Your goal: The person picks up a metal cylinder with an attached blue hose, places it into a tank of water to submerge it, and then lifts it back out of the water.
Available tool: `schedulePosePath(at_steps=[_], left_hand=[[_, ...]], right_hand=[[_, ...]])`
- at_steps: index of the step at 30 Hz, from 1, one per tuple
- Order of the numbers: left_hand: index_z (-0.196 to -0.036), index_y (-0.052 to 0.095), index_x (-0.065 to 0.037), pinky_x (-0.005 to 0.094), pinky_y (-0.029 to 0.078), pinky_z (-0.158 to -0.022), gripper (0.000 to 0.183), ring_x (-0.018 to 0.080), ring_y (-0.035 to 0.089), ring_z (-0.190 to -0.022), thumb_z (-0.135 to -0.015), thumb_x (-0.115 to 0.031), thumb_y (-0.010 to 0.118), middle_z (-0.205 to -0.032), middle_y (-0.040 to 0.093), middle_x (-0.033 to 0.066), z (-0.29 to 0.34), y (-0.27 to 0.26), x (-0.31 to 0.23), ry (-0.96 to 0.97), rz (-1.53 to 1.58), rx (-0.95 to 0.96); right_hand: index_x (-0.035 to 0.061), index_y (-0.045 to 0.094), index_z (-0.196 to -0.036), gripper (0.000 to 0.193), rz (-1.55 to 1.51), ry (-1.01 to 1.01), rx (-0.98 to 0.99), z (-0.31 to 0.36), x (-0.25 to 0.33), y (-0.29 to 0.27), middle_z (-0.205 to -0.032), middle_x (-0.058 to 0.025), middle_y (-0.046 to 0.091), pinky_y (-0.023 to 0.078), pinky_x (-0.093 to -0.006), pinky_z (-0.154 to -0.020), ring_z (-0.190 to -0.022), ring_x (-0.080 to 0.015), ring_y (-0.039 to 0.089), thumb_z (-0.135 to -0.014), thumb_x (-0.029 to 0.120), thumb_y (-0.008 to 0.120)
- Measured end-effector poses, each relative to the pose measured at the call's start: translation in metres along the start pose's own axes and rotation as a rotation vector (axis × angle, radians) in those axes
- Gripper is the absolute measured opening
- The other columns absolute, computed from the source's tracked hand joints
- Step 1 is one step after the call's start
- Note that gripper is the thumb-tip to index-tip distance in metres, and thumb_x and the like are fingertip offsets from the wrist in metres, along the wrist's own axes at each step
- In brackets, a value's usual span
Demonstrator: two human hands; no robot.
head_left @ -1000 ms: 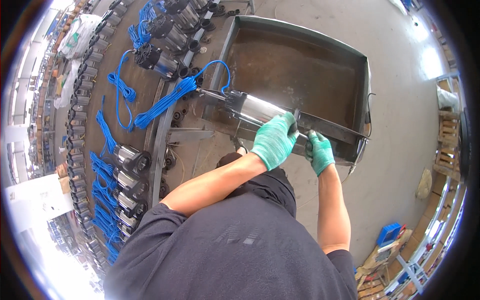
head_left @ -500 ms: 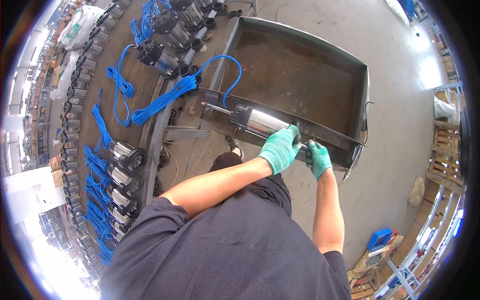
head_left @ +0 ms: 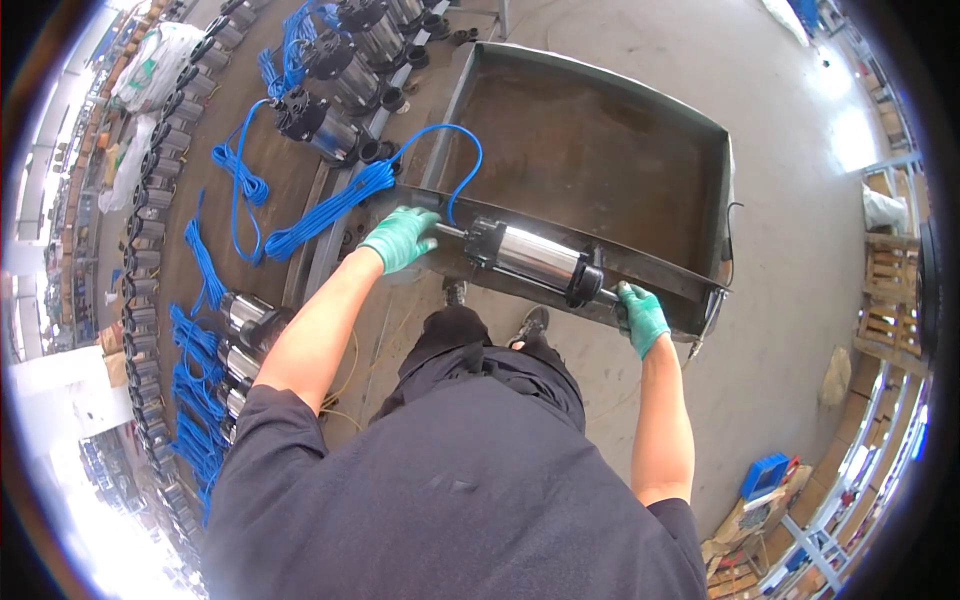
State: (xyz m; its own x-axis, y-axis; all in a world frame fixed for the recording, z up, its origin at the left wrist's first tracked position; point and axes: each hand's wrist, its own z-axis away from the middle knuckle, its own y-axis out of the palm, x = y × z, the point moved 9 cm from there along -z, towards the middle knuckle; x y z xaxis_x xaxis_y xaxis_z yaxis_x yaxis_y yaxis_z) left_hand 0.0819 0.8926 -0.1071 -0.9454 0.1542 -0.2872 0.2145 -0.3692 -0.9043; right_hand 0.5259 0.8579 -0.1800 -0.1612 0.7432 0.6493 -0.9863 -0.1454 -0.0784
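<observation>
A submersible pump (head_left: 537,257) with a polished steel body and black ends lies along the near edge of a metal tray (head_left: 592,52). My left hand (head_left: 398,240), in a green glove, closes around the metal rod (head_left: 450,230) at the pump's left end and hides the rod's tip. My right hand (head_left: 641,318), gloved too, is closed on the short metal rod (head_left: 608,296) at the other end. A blue cable (head_left: 478,150) loops up from the pump's left end to a tied bundle (head_left: 335,208).
Left of me, a bench (head_left: 290,180) carries several more pumps (head_left: 318,127) and blue cable coils (head_left: 200,370). Farther left runs a long row of similar pumps (head_left: 148,230). Wooden pallets (head_left: 890,300) and a blue bin (head_left: 764,476) stand on the right.
My left hand has left the pump's right end and moved left onto the far rod. My right hand stays at the right rod. The pump has shifted slightly right.
</observation>
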Motion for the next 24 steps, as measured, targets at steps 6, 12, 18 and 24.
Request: schedulePosePath(at_steps=[6,12,18,24], left_hand=[[-0.12,0.067,-0.002,0.0407,0.053,-0.094,0.036,0.0316,0.067,-0.105,-0.09,-0.02,0.074,-0.116,0.068,0.0152,0.005,0.009,0.016,0.087,0.317,-0.019],[-0.121,0.066,0.0,0.0373,0.055,-0.092,0.042,0.0286,0.07,-0.103,-0.087,-0.02,0.079,-0.115,0.069,0.0157,0.005,0.003,0.026,0.106,0.503,0.01],[-0.115,0.068,0.001,0.0407,0.053,-0.092,0.039,0.0344,0.068,-0.101,-0.097,-0.034,0.067,-0.105,0.072,0.0167,-0.004,0.003,0.025,0.114,0.463,-0.008],[-0.106,0.067,-0.004,0.0318,0.05,-0.048,0.042,0.0117,0.05,-0.046,-0.104,-0.044,0.056,-0.071,0.06,0.0024,-0.013,0.051,0.048,-0.581,1.105,0.316]], right_hand=[[0.0121,0.071,-0.104,0.023,-0.092,0.019,-0.003,0.001,0.0,-0.003,-0.068,0.0066,0.053,0.034,-0.0246,-0.049,-0.057,-0.0063,0.046,-0.102,0.033,0.061],[0.0117,0.07,-0.112,0.02,-0.102,0.01,0.04,0.021,0.012,0.006,-0.071,0.0071,0.054,0.039,-0.0226,-0.053,-0.059,-0.0055,0.048,-0.101,0.028,0.064],[0.0092,0.067,-0.118,0.019,-0.252,-0.212,0.03,0.007,-0.004,-0.003,-0.078,0.0015,0.06,0.046,-0.0269,-0.055,-0.063,-0.01,0.056,-0.1,0.015,0.064],[0.0099,0.068,-0.11,0.027,-0.225,-0.121,-0.019,0.016,0.003,0.002,-0.066,0.0023,0.055,0.041,-0.0284,-0.047,-0.052,-0.0112,0.05,-0.101,0.035,0.063]])
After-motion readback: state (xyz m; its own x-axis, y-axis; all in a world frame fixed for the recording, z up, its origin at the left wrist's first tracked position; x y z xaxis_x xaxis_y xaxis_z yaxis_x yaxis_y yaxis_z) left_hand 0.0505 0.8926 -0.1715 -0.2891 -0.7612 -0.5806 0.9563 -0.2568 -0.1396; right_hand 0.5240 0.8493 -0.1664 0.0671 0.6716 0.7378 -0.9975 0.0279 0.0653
